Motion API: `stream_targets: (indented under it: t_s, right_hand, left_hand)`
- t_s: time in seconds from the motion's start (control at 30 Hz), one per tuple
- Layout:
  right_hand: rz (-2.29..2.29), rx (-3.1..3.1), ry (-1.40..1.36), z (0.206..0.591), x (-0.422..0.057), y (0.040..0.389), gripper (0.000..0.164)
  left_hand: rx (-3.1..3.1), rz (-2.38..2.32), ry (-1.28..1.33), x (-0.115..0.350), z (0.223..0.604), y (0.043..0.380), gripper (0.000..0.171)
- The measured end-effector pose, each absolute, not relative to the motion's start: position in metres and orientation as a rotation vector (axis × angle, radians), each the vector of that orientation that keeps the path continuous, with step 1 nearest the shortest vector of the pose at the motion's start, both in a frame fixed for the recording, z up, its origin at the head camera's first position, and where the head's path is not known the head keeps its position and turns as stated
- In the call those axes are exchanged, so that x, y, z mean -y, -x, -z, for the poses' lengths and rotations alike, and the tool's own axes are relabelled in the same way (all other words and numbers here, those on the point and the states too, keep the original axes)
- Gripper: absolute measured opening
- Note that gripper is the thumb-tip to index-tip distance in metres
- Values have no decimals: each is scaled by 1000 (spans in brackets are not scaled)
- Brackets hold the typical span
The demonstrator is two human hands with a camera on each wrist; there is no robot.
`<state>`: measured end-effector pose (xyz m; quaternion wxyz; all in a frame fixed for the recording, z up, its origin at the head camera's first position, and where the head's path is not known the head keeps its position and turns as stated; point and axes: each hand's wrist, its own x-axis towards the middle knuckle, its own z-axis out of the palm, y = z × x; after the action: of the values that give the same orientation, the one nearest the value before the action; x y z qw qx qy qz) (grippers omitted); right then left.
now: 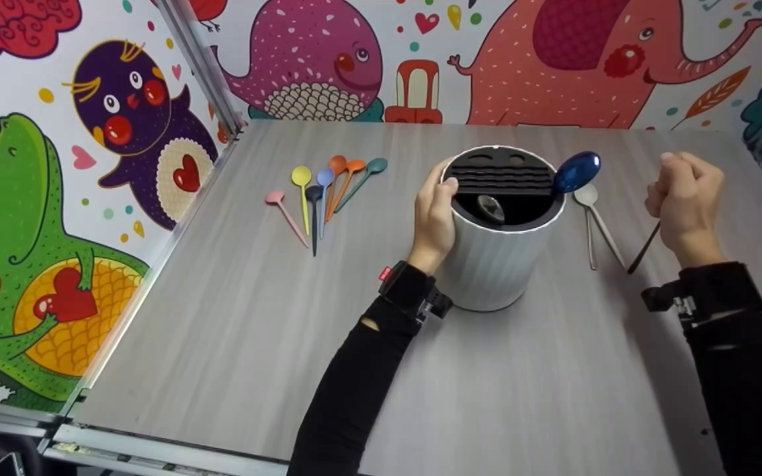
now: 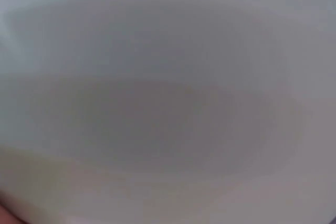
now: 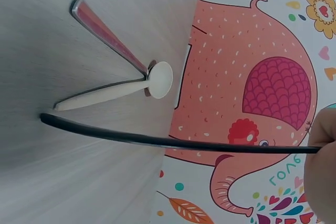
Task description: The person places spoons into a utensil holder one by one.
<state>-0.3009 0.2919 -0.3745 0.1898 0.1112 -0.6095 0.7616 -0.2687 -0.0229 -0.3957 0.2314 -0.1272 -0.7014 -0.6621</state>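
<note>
Black-sleeved arms (image 1: 348,383) stretch across the table (image 1: 235,344); the left hand (image 1: 435,218) wraps its grip around an upright, ribbed, pale canister (image 1: 497,268) with a slotted black top (image 1: 501,173). Raised, the right hand (image 1: 688,201) clenches its grip on a slim dark handle (image 3: 157,140) slanting down beside a white spoon (image 3: 121,89).

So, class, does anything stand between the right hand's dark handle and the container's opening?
Perhaps the blue spoon: it leans out of the container, towards the right hand. A silver spoon sits in the opening, with room beside it. The white spoon lies on the table, so the dark handle should pass above it.
</note>
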Motion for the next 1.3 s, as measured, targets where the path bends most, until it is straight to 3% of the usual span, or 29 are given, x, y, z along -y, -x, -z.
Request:
stream_targets:
  t_s: [0.83, 1.3]
  right_hand:
    - [-2088, 1716, -363, 380, -284, 300, 43]
    - [-2167, 1650, -511, 363, -270, 273, 45]
  left_hand:
    - [1925, 1829, 332, 21, 395, 270, 54]
    - [1956, 1805, 322, 23, 395, 269, 56]
